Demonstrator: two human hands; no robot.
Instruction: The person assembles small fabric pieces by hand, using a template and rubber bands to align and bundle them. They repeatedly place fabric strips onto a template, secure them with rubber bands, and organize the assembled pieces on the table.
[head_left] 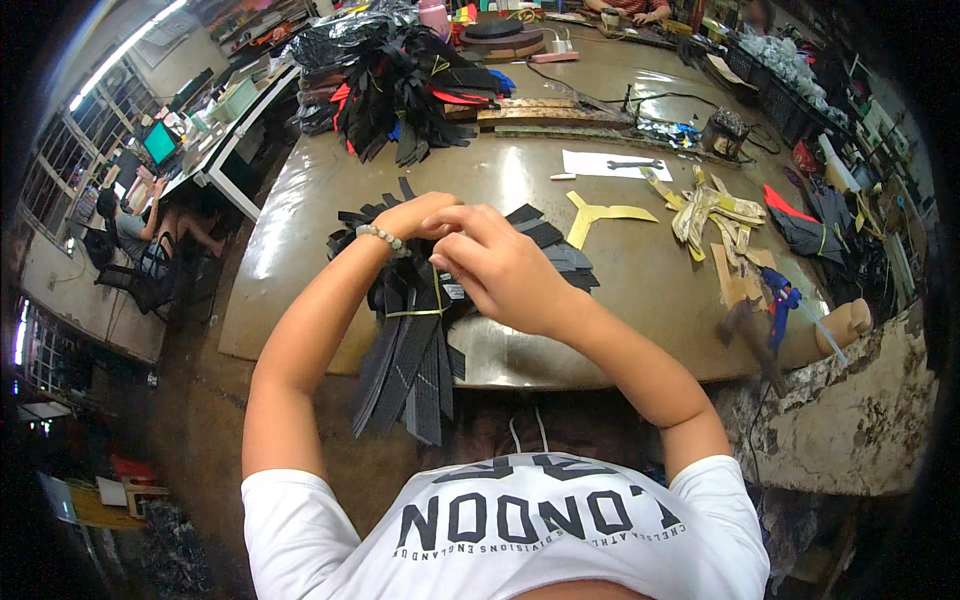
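A bundle of flat black strips (405, 355) lies fanned across the near edge of the table, its lower ends hanging over. Around it runs a thin yellow band (415, 313), one part of which stretches up toward my fingers. My left hand (412, 217), with a bead bracelet at the wrist, is curled over the top of the bundle; its fingertips are hidden. Bent and closed, the fingers of my right hand (498, 262) meet the left hand and pinch at the yellow band. More black strip ends (555, 245) stick out beyond my right hand.
Black straps (400, 95) with red and blue pieces are heaped at the back left. A yellow Y-shaped piece (605, 213), a wrench (635, 164) on white paper and yellow pieces (715, 212) lie to the right. A blue-handled tool (780, 295) sits near the right edge.
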